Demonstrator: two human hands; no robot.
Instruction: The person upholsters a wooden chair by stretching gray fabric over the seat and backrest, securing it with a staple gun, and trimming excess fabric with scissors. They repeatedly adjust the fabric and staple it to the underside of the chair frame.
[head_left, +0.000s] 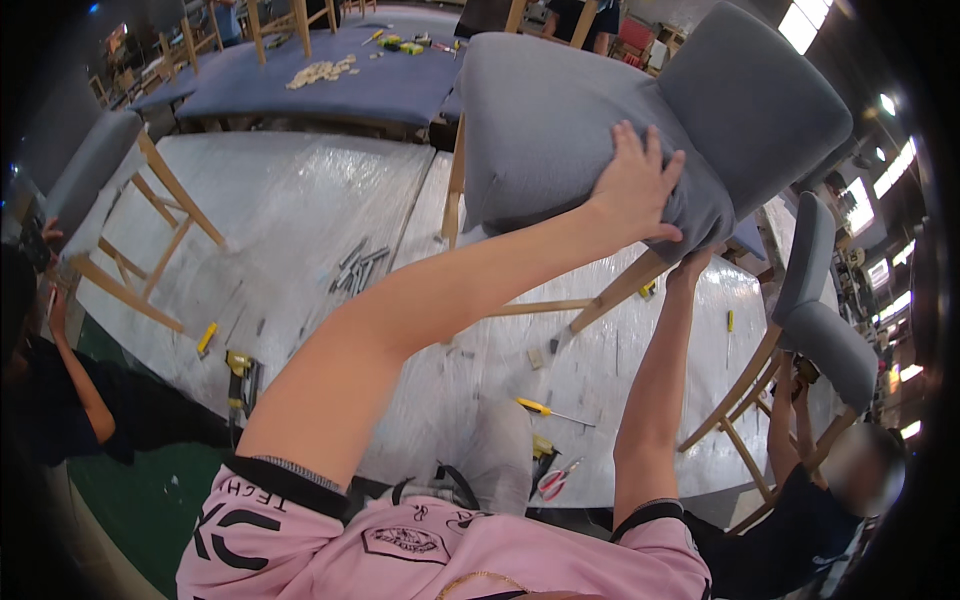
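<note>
A grey upholstered chair (560,120) with wooden legs stands on the wrapped table in front of me, its backrest (755,85) to the right. My left hand (640,190) lies on the seat cushion near the backrest, fingers spread and palm pressed against the fabric. Below it, my right hand (692,264) reaches up to the lower edge of the seat, beside a wooden leg (615,292). The seat hides the fingers of that hand. The fabric is bunched between my two hands.
Plastic film covers the table (290,190). On it lie metal staple strips (358,268), a screwdriver (553,411), red-handled scissors (556,482) and a yellow staple gun (240,378). People handle chairs at left (110,220) and right (830,340). Behind is a blue-topped table (310,95).
</note>
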